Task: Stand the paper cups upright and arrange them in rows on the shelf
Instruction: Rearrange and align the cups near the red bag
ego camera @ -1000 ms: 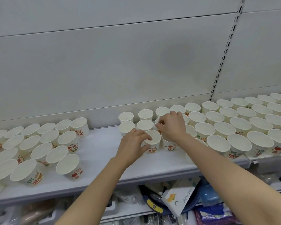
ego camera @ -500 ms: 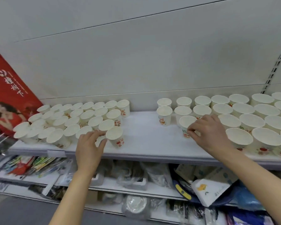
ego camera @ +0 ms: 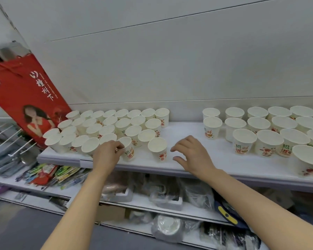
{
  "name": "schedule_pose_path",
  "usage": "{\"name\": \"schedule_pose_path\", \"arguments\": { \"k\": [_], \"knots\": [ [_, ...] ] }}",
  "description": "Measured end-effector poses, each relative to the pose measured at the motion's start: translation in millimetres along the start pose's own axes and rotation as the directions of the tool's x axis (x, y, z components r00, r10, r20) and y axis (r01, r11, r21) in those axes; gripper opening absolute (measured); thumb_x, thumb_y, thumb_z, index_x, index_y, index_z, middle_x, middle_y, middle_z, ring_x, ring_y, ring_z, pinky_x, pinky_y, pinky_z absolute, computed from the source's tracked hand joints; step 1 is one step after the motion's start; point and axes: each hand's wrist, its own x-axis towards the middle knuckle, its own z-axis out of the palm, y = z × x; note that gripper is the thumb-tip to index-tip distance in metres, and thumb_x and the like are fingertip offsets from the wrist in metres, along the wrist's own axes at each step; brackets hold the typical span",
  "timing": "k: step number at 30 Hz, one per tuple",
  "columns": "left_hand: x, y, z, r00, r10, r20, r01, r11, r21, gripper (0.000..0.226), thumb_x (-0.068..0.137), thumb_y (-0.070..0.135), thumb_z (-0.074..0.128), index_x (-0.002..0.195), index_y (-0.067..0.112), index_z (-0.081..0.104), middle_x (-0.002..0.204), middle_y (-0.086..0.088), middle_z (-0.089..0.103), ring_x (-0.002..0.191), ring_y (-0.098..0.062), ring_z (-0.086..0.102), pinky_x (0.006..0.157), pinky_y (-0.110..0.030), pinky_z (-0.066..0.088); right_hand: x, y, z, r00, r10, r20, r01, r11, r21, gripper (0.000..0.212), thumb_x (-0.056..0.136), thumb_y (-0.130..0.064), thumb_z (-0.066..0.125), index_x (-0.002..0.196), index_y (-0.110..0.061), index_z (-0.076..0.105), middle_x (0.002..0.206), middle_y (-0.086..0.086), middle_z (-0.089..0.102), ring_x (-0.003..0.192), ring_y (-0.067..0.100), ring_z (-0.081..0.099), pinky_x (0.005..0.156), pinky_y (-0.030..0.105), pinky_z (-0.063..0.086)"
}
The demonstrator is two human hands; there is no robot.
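White printed paper cups (ego camera: 128,148) are massed upright on the white metal shelf (ego camera: 184,134), flanked by a red printed carton (ego camera: 28,98). One front cup is pinched by the left hand (ego camera: 107,154); the right hand (ego camera: 192,154) is held spread, empty.

A red gift bag (ego camera: 25,98) leans left; packaged goods (ego camera: 51,175) lie below.

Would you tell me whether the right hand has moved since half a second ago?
Yes. The right hand left the right cup group, moving left over the bare shelf gap.
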Motion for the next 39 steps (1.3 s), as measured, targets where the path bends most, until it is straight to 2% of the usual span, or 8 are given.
{"name": "schedule_pose_path", "arguments": {
  "k": [4,7,13,15,20,26,34,39],
  "knots": [
    [-17,-3,-8,0.994,0.042,-0.103,-0.074,0.940,-0.334,0.003,0.089,0.029,0.068,0.089,0.026,0.069,0.088,0.014,0.068,0.078,-0.007,0.061,0.067,-0.031,0.050,23,-16,17,0.999,0.024,0.042,-0.025,0.999,0.023,0.026,0.071,-0.025,0.079,0.095,-0.017,0.070,0.095,-0.001,0.067,0.090,0.025,0.053,0.074,0.036,0.047],
    [-24,-2,-10,0.994,0.067,-0.083,-0.100,0.860,-0.500,0.001,0.088,0.027,0.070,0.086,0.026,0.069,0.087,0.016,0.069,0.079,-0.003,0.060,0.066,-0.024,0.046,32,-26,28,0.996,0.058,0.061,-0.058,0.998,-0.007,0.021,0.071,-0.023,0.080,0.090,-0.018,0.072,0.092,-0.003,0.069,0.088,0.025,0.054,0.073,0.035,0.045],
    [-32,24,-10,0.985,0.150,-0.087,-0.172,0.783,-0.598,0.005,0.088,0.026,0.069,0.086,0.030,0.068,0.089,0.018,0.068,0.083,-0.001,0.060,0.063,-0.015,0.041,27,-40,25,0.992,0.121,0.037,-0.120,0.992,-0.046,0.009,0.076,-0.021,0.074,0.083,-0.016,0.074,0.080,-0.001,0.070,0.082,0.025,0.053,0.070,0.037,0.040],
    [-39,41,-10,0.976,0.200,-0.085,-0.208,0.746,-0.633,0.003,0.087,0.027,0.070,0.086,0.029,0.069,0.090,0.017,0.068,0.083,-0.004,0.060,0.064,-0.019,0.043,12,-37,8,0.988,0.151,-0.031,-0.152,0.987,-0.053,0.009,0.076,-0.023,0.075,0.083,-0.017,0.074,0.079,-0.003,0.069,0.081,0.023,0.052,0.069,0.033,0.036],
    [-47,114,8,0.928,0.369,-0.048,-0.313,0.705,-0.636,0.005,0.086,0.033,0.070,0.083,0.030,0.068,0.091,0.018,0.067,0.084,-0.005,0.060,0.063,-0.017,0.042,-61,7,-55,0.917,0.308,-0.253,-0.334,0.940,-0.065,0.007,0.073,-0.018,0.076,0.078,-0.017,0.071,0.076,-0.005,0.065,0.077,0.022,0.050,0.065,0.032,0.038],
    [-52,238,37,0.844,0.537,0.008,-0.446,0.708,-0.548,0.013,0.088,0.042,0.066,0.091,0.029,0.067,0.093,0.015,0.064,0.085,-0.004,0.055,0.073,-0.024,0.048,-130,68,-124,0.806,0.505,-0.309,-0.561,0.818,-0.126,0.010,0.075,-0.016,0.077,0.082,-0.016,0.071,0.073,-0.004,0.064,0.082,0.020,0.048,0.066,0.030,0.038],
    [-61,300,60,0.784,0.620,-0.011,-0.555,0.693,-0.460,0.010,0.089,0.040,0.065,0.089,0.030,0.065,0.094,0.015,0.064,0.090,-0.008,0.052,0.071,-0.029,0.046,-149,100,-146,0.831,0.492,-0.261,-0.537,0.830,-0.147,0.009,0.078,-0.015,0.074,0.086,-0.016,0.072,0.077,-0.004,0.067,0.085,0.022,0.051,0.067,0.034,0.044],
    [-66,309,70,0.798,0.603,0.002,-0.546,0.725,-0.419,0.011,0.089,0.040,0.065,0.091,0.029,0.066,0.097,0.014,0.062,0.092,-0.009,0.051,0.071,-0.029,0.045,-157,108,-143,0.846,0.463,-0.264,-0.504,0.856,-0.114,0.009,0.078,-0.014,0.074,0.086,-0.016,0.072,0.078,-0.006,0.067,0.084,0.022,0.052,0.064,0.033,0.044]
  ]
}}
